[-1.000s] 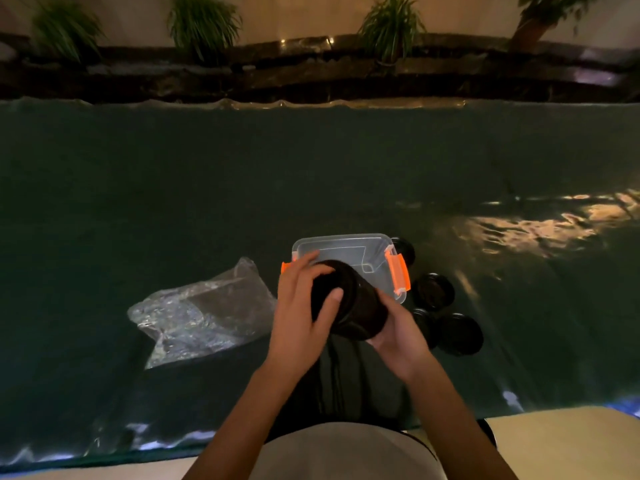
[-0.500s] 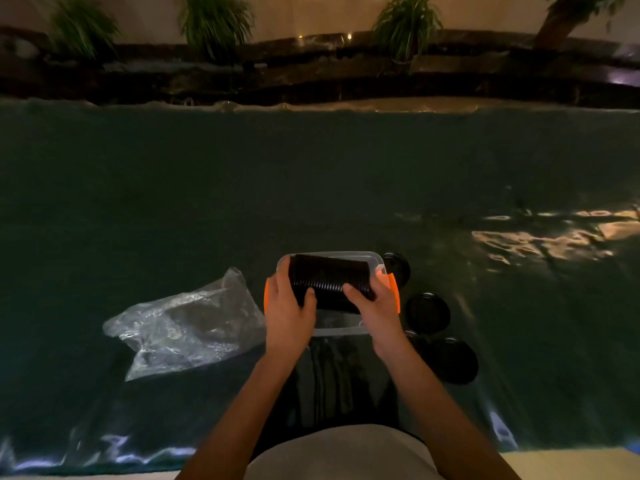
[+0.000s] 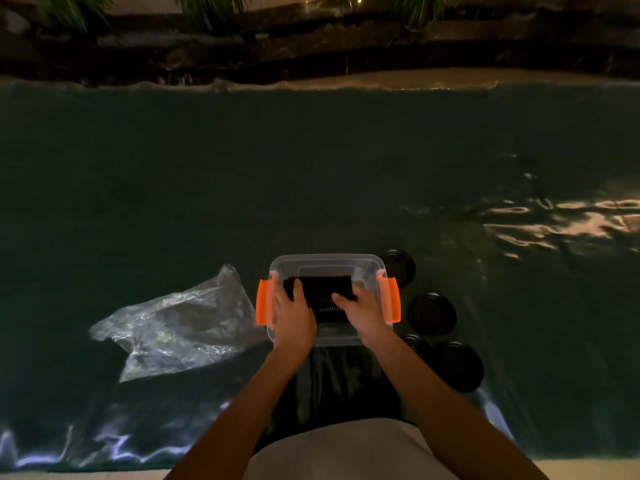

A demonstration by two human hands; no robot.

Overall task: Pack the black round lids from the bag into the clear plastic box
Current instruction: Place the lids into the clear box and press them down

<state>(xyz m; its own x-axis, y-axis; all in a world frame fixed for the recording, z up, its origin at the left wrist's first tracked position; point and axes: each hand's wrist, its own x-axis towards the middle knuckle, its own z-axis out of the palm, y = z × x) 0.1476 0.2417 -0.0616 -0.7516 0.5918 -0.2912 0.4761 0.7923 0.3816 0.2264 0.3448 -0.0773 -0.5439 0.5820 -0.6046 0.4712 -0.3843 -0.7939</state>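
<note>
down inside the clear plastic box [image 3: 367, 269], the stack of black round lids [image 3: 323, 288] lies on its side, long axis left to right, left hand [image 3: 293, 315] and right hand [image 3: 364, 311] each clamped on an end, fingers curled over it. half a second ago it was up at the rim; loose lids [image 3: 432, 313] wait nearer the right hand.

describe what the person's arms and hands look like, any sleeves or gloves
Both forearms are bare to the bottom of the frame: no sleeves show. The left hand and right hand wear no gloves, and no rings, watch or bracelet are visible in the dim light.
</note>
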